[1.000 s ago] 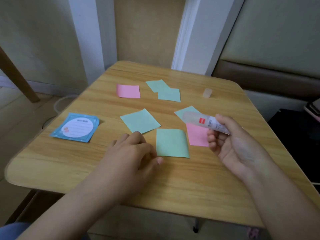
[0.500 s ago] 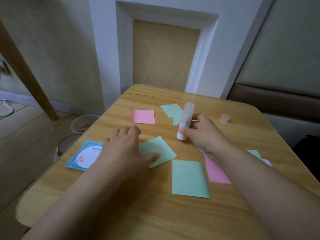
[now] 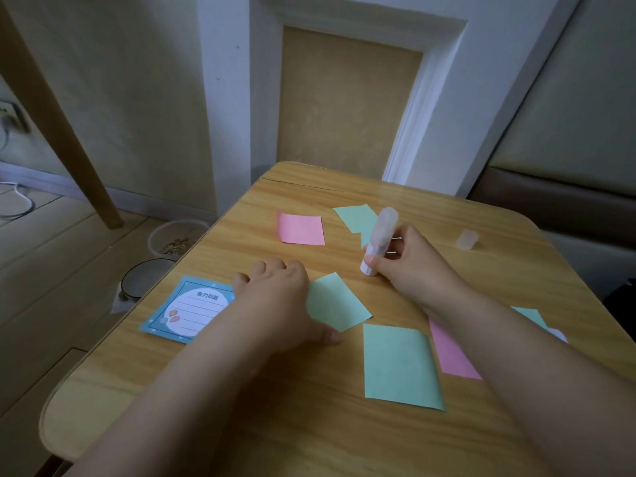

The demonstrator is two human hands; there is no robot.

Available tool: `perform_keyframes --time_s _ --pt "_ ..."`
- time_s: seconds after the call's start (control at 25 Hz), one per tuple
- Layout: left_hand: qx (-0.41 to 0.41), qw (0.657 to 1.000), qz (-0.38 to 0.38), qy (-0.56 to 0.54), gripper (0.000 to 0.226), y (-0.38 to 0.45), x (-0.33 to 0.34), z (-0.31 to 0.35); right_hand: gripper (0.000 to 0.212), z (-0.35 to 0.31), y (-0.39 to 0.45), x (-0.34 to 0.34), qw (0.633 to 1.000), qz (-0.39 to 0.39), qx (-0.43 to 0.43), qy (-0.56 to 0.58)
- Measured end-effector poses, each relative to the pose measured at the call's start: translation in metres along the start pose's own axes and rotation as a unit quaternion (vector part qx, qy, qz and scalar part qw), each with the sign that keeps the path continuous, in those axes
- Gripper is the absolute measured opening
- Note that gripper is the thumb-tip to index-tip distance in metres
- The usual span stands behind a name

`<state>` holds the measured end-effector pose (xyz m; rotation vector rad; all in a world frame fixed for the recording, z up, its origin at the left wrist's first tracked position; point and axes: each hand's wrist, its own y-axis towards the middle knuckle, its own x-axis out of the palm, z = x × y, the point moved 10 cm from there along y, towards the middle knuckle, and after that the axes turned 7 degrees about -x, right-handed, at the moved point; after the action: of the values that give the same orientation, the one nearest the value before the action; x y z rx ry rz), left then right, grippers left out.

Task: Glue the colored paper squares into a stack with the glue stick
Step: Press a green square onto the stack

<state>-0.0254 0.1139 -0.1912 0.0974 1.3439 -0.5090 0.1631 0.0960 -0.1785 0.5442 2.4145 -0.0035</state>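
Two hands over the table (image 3: 344, 442): right hand (image 3: 409, 266) grips the glue stick (image 3: 378, 241) upright; left hand (image 3: 275, 297) presses flat on a green square (image 3: 339, 302)

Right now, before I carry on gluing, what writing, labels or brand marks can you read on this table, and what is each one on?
"全力以赴": my best reading of the blurred heading on the blue note card by the left hand.
Ruled lines under that heading: no writing on them.
Label on the glue stick in the right hand: print too small and blurred to read.
Colored paper squares and clear cap: no text.
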Motion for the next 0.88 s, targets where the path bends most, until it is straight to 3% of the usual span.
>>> perform_keyframes --time_s 0.16,0.32,0.48,0.6,0.72,0.8,0.88 --pt "0.043 0.998 -0.014 -0.037 0.061 -0.002 0.001 0.011 0.038 -0.002 -0.002 -0.001 1.000 -0.001 0.002 -0.004" --pt "0.085 0.974 0.030 -0.207 0.031 -0.008 -0.007 0.017 0.040 -0.004 -0.005 0.000 1.000 -0.002 0.003 0.006" --pt "0.067 0.925 0.077 -0.365 0.051 -0.014 -0.022 0.003 0.042 0.001 -0.008 0.001 0.999 -0.001 0.027 0.036" --pt "0.050 0.859 0.055 -0.506 0.076 -0.022 -0.023 -0.004 0.039 0.003 -0.012 0.006 0.998 -0.027 0.039 0.048" --pt "0.054 0.840 0.049 -0.537 0.089 -0.036 -0.021 -0.002 0.050 -0.003 -0.022 -0.005 0.999 0.005 0.029 0.026" --pt "0.073 0.834 0.065 -0.543 0.080 -0.046 -0.024 0.000 0.044 -0.017 -0.044 -0.031 0.995 0.101 -0.003 0.021" --pt "0.074 0.830 0.074 -0.547 0.055 -0.053 -0.024 0.002 0.022 -0.032 -0.081 -0.046 0.989 0.145 -0.013 0.028"
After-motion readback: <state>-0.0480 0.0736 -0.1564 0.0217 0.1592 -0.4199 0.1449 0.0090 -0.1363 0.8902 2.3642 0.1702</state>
